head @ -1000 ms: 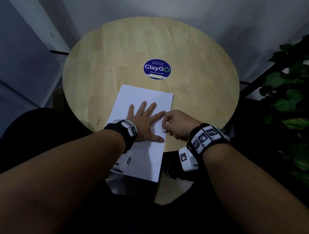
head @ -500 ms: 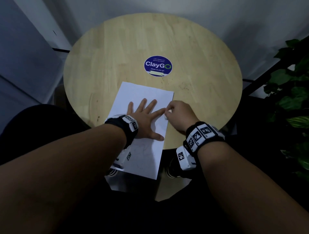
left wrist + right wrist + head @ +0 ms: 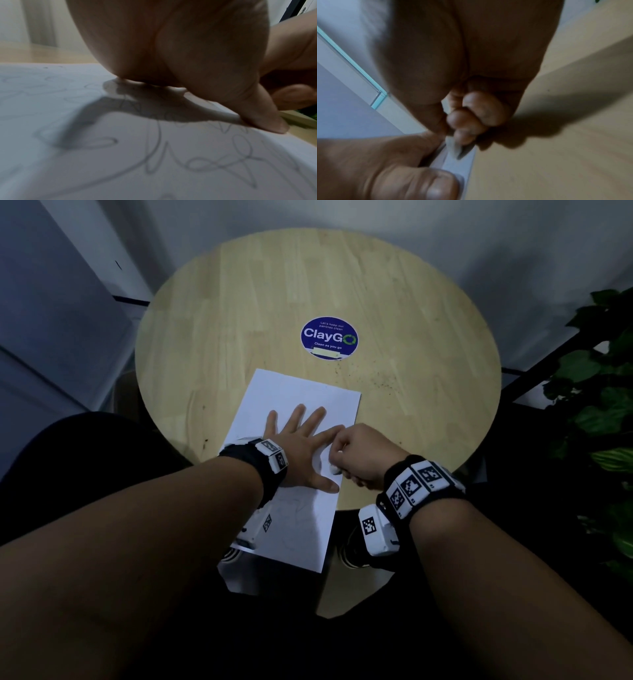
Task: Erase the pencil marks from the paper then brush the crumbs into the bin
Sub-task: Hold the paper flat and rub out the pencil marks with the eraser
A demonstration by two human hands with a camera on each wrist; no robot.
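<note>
White rubber shows between the curled fingers of the right hand [image 3: 363, 455], whose grip pinches a small eraser [image 3: 333, 469] with its tip down on the paper [image 3: 301, 392], close to the sheet's right edge. The eraser sits in the gap between the forefinger and thumb of the left hand [image 3: 301, 450], just beside both. That left hand has no grip on anything: it lies flat and spread, fingers straight, pressing the sheet onto the bench [image 3: 239, 320]. Looping pencil marks [image 3: 197, 159] run across the paper on the near side of the left thumb, and the sheet's near end overhangs the bench edge. Farther out on the round wooden top, a blue ClayGo sticker [image 3: 329, 337] lies beyond the paper, and leafy plant [image 3: 603, 412] stands off to the right.
</note>
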